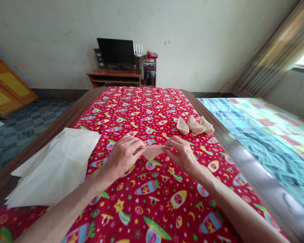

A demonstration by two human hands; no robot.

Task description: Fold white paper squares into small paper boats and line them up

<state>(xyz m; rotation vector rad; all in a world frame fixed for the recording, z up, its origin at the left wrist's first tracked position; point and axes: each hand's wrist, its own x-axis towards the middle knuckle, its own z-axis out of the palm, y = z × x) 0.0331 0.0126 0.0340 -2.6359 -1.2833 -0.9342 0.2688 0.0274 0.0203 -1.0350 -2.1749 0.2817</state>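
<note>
Between my two hands, just above the red patterned cloth (147, 187), is a small folded piece of off-white paper (152, 152), with a triangular part pointing down toward me. My left hand (126, 152) pinches its left end between thumb and fingers. At the right end, my right hand (181, 152) grips the paper the same way. Several folded paper shapes (196, 125) like little boats stand beyond my right hand. A stack of creased white paper sheets (58, 165) lies to the left of my left forearm.
The cloth covers a long dark wooden table, its right edge (239, 152) showing. A bed with a patchwork cover (266, 135) adjoins on the right. Past the far end stands a small desk (114, 75) with a monitor (116, 51), speakers and a red telephone (151, 55).
</note>
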